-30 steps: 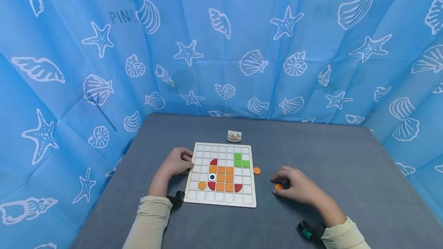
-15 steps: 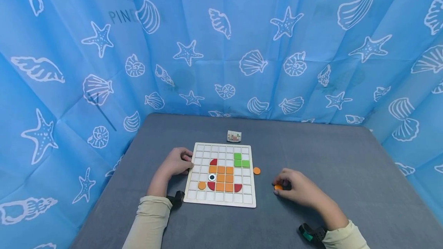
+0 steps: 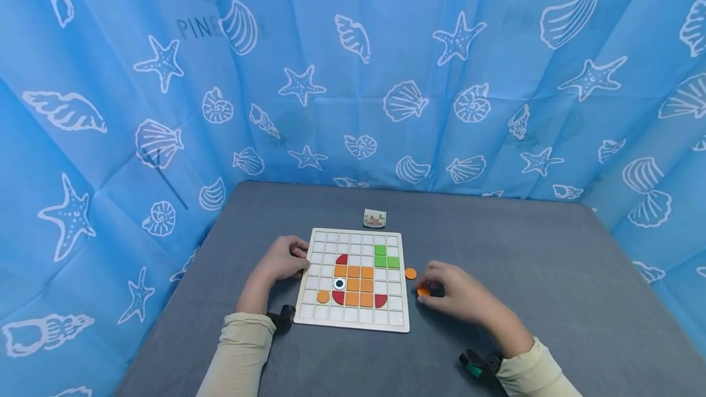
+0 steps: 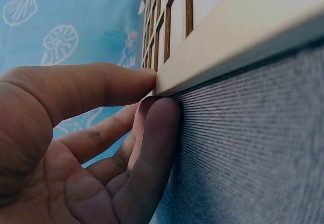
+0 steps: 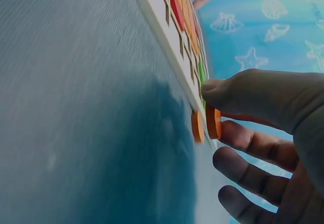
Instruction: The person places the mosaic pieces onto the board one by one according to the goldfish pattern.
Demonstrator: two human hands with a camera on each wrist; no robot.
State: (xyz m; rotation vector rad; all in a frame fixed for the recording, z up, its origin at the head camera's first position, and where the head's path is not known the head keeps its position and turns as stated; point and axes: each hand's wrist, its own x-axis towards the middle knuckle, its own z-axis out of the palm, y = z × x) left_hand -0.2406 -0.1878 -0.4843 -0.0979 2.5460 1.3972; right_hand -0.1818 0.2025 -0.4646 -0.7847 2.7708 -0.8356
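Observation:
A white grid board [image 3: 351,315] with a pale rim lies on the table, bearing a fish-like pattern of coloured pieces. At its left edge my left hand [image 3: 280,260] holds the rim; the left wrist view has the thumb against the edge and curled fingers just under it. My right hand [image 3: 455,290] pinches an orange disc [image 5: 214,123] between thumb and fingers, right of the board. Another orange disc [image 3: 410,273] lies on the table against the right rim. On the board are orange squares [image 3: 353,285], red quarter-circles [image 3: 380,301], green squares [image 3: 380,260], an eye piece [image 3: 339,283] and an orange disc [image 3: 323,296].
Behind the board, a small card [image 3: 375,218] with a printed grid picture lies on the grey table [image 3: 496,231]. A blue curtain [image 3: 353,78] with shell and starfish prints hangs around the table's back and sides.
My right hand has closed its pinch on the orange disc and carried it left towards the board. My left hand stays at the board's edge.

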